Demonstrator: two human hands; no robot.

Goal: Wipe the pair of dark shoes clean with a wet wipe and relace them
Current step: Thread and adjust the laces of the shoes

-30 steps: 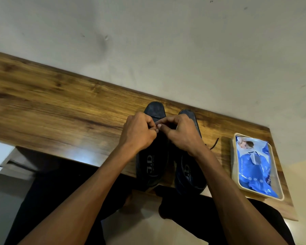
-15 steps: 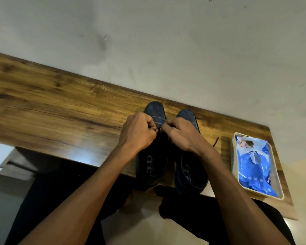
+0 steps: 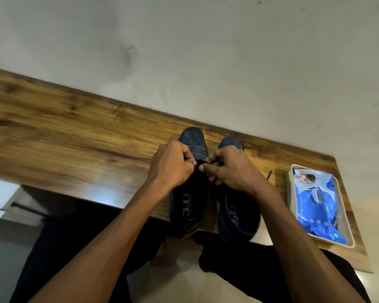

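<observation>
While both hands meet over the left shoe, scene reads as below.
Left hand: fingers curled, pinching the dark lace at the vamp of the left shoe; thumb tip faces the other hand.
Right hand: fingers curled, pinching the same lace from the other side; its knuckles sit over the front of the right shoe and hide that shoe's vamp.
Hands relation: fingertips almost touching, lace stretched short between them.
Left shoe: dark blue, upright on the table, toe toward the wall, heel hanging just over the near edge; pale stitch lines across the toe; insole print "J.D" readable.
Right shoe: dark blue, just beside the left shoe, same direction, heel also past the near edge; toe peeks out beyond the right hand.
Loose lace end: thin dark strand sticking out on the table right of the right wrist; which shoe it belongs to cannot be told.
Wet wipes pack: blue and white, lying flat inside a pale tray near the table's right end, apart from the shoes.
Table: wood grain, runs along a plain wall.
Below table: person's dark trousers and bare feet on a light floor.
</observation>
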